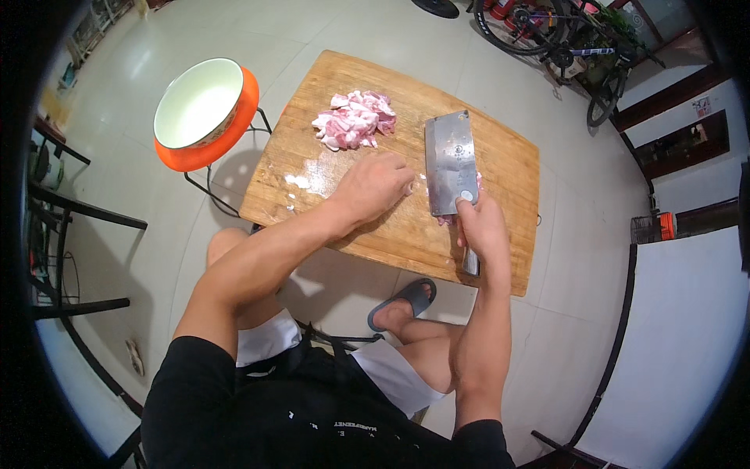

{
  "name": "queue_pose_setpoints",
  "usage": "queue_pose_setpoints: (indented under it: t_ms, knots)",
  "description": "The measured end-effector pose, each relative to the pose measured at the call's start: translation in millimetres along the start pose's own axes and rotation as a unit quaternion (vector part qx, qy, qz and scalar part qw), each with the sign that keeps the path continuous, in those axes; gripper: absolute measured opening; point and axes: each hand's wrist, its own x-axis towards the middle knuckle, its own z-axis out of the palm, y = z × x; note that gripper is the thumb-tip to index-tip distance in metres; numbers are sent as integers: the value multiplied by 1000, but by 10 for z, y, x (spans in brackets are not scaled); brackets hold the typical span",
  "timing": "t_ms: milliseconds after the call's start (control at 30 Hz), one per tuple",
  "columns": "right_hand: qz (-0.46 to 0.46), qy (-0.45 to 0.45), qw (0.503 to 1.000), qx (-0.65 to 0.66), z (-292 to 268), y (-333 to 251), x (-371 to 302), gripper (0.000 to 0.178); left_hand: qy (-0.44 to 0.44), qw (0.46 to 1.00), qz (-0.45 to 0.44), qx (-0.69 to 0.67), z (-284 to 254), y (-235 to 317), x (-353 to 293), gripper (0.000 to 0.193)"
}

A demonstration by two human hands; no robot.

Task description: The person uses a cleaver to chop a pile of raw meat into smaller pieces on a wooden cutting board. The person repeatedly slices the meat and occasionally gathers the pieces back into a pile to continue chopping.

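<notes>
My right hand (484, 225) grips the handle of a wide cleaver (451, 160), whose broad blade lies tilted over the right half of a wooden cutting board (500, 164). Small bits of raw meat (446, 220) peep out from under the blade's edges. To the left of the cleaver, my left hand (375, 186) is closed over the board's near part, fingers curled inward; whatever they may hold is hidden. Beyond it sits a heap of sliced pink and white raw meat (356, 119). White scraps (297, 181) and a wet patch lie near my left forearm.
Left of the board, an enamel bowl (199, 102), white inside, rests on an orange stool (248, 98) with thin black legs. Dark chair legs (86, 207) stand at the far left. A bicycle (547, 43) is parked at the back right. My slippered foot (402, 303) is below the board's near edge.
</notes>
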Motion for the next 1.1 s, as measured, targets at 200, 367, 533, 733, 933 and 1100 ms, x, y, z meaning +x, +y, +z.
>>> queue_pose_setpoints:
  t_ms: [200,367,533,733,933,1100]
  knots:
    - [-3,44,997,68,102,-11,-204,20,-29,999,-23,-10,-58,24,69,10]
    - [2,23,997,70,203,-173,-359,20,9,998,-67,-6,-185,-63,60,14]
    - [18,-40,993,113,294,-173,-378,18,13,994,-86,-61,-225,-216,23,24]
    - [36,-63,989,128,322,-78,-317,19,30,991,-96,-86,-131,-227,-18,25]
    - [49,-14,989,141,282,57,-254,19,-56,984,-61,-157,-103,-120,9,43]
    - [58,27,986,156,218,-40,-334,17,-19,982,-59,-180,-159,-147,140,44]
